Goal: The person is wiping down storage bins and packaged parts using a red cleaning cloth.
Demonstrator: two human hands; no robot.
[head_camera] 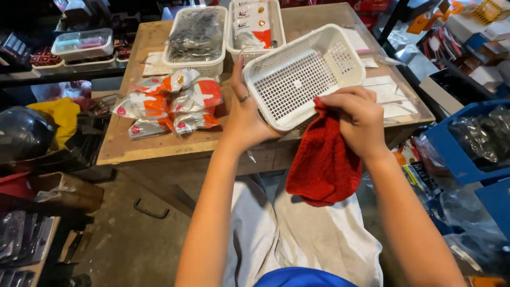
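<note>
My left hand grips the left rim of an empty white plastic mesh basket, tilted up toward me above the front edge of a wooden table. A ring shows on one finger. My right hand holds a red cloth bunched against the basket's near right corner; the cloth hangs down over my lap.
A pile of white and orange sealed packets lies on the table's left. Behind stand a white basket of dark bagged items and another with packets. Flat clear bags lie at right. Blue bins stand at right, clutter at left.
</note>
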